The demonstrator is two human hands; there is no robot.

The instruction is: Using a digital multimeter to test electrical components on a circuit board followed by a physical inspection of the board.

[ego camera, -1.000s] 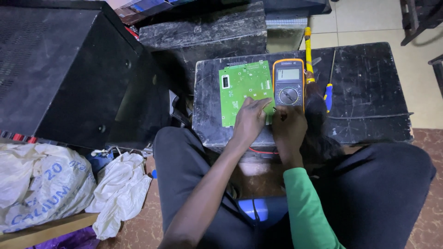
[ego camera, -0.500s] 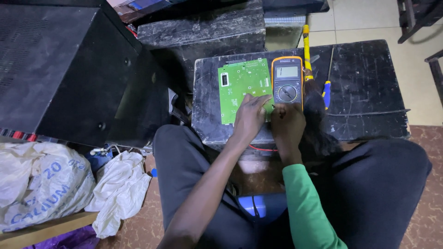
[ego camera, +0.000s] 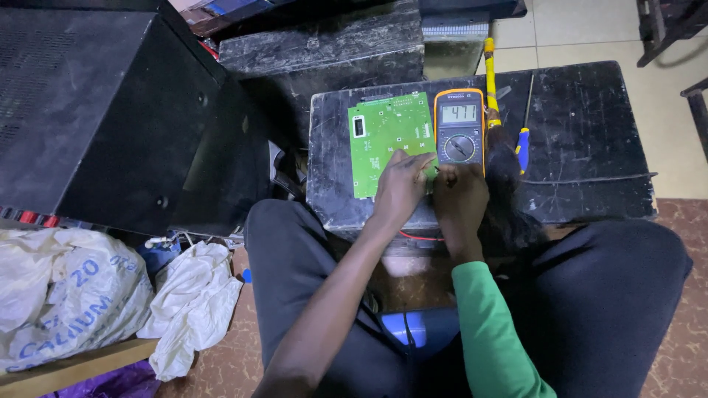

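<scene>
A large black cabinet (ego camera: 103, 110) fills the far left, well away from the green circuit board (ego camera: 387, 136), and white printed sacks (ego camera: 70, 295) and a crumpled white cloth (ego camera: 193, 302) lie on the floor below it, to the left of the person's knee. None of these is touched.

The green circuit board lies flat, solder side up, on a scuffed black case (ego camera: 590, 133) that serves as a bench across the person's lap, so both hands can rest on it and work steadily.

The left hand (ego camera: 402, 188) lies on the lower right corner of the board with its fingers curled close together; it seems to pin a thin probe tip against the board, though the probe itself is too small to make out clearly. A red wire (ego camera: 420, 237) shows just under the case's edge below that hand.

The right hand (ego camera: 459, 195), in a green sleeve, sits just right of the board's lower corner, fingers pinched inward near the left hand; what it grips cannot be told.

An orange multimeter (ego camera: 459, 129) lies touching the board's right edge, display facing the person and lit with a reading, placed where a glance takes it in. Right of it lie a yellow-handled tool (ego camera: 490, 77) and a blue-handled screwdriver (ego camera: 523, 136), within reach.
</scene>
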